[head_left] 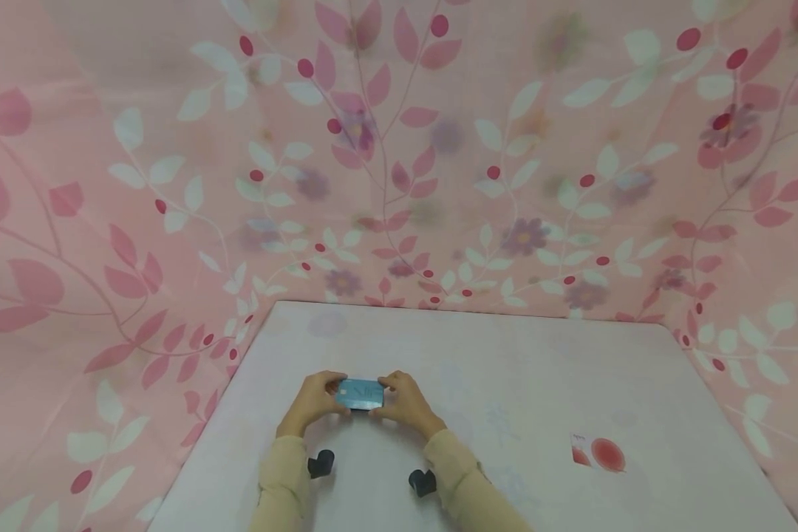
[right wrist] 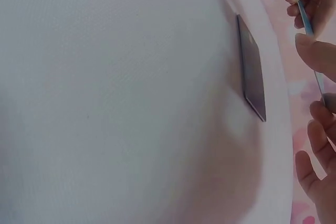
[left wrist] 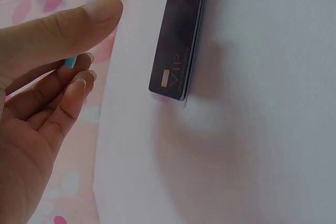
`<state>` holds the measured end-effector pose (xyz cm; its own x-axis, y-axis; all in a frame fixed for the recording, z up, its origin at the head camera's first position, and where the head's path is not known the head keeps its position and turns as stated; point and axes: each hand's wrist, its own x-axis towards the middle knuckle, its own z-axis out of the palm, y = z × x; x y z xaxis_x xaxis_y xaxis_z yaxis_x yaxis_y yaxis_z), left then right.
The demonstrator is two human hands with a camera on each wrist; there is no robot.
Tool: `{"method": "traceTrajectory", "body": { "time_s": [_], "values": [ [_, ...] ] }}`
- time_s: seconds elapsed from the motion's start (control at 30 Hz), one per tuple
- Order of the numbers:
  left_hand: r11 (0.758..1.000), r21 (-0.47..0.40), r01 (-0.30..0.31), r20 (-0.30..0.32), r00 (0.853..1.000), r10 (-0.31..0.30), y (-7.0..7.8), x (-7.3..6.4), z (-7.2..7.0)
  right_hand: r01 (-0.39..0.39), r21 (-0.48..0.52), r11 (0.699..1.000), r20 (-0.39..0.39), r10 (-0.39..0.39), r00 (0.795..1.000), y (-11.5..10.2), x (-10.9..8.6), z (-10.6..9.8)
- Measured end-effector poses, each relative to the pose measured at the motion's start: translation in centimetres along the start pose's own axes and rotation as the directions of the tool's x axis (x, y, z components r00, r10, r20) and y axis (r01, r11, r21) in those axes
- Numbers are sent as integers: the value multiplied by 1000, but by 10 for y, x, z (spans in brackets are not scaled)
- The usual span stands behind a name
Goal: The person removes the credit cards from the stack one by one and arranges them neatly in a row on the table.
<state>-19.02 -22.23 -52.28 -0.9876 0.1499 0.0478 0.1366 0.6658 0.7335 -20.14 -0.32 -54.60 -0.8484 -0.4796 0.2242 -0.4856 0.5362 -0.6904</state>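
A light blue card (head_left: 360, 394) is held up above the white table between both hands. My left hand (head_left: 315, 403) pinches its left end, thumb on one edge and fingertips on the opposite one. At the right end my right hand (head_left: 404, 403) grips it the same way. In both wrist views the blue card appears only as a thin edge. Below the hands, a black card (left wrist: 176, 40) marked "VIP" lies on the table, looking like a thin stack of more than one. From the right wrist view, the black card (right wrist: 252, 72) is seen at a slant.
A red and white printed piece (head_left: 607, 454) with a round red shape lies on the right of the white table (head_left: 505, 369). Pink floral fabric (head_left: 399, 185) surrounds the table at the back and sides. Dark wrist-worn pieces (head_left: 322, 464) sit by the sleeves.
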Motion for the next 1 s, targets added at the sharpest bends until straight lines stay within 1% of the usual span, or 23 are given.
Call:
{"method": "traceTrajectory", "body": {
  "time_s": [0.1,0.33,0.4,0.53,0.63,0.77,0.87,1.0],
  "values": [
    [1000,-8,-16,-8,1000,16,5,-3,0,10,12,1000,-7,-10,1000,-2,-2,-5],
    [997,-59,47,4,999,-47,12,-8,4,13,48,999,-15,-12,1000,-5,-10,-14],
    [996,-69,50,2,999,-50,12,-10,6,13,56,998,-27,-12,1000,-5,-12,-16],
    [995,-93,27,-7,1000,-28,13,-14,10,-15,99,995,-38,19,999,-5,-18,-19],
    [993,-120,11,-8,1000,-12,14,-16,14,-32,124,992,-30,36,999,-4,-22,-22],
    [989,-149,-13,-9,1000,12,16,-17,17,-23,137,990,-28,27,999,-4,-26,-28],
    [987,-154,-38,-12,999,36,18,-17,19,-13,158,987,-32,19,999,-3,-28,-33],
    [982,-174,-67,-12,998,66,21,-18,23,-22,193,981,-27,27,999,-3,-33,-38]
  ]
}}
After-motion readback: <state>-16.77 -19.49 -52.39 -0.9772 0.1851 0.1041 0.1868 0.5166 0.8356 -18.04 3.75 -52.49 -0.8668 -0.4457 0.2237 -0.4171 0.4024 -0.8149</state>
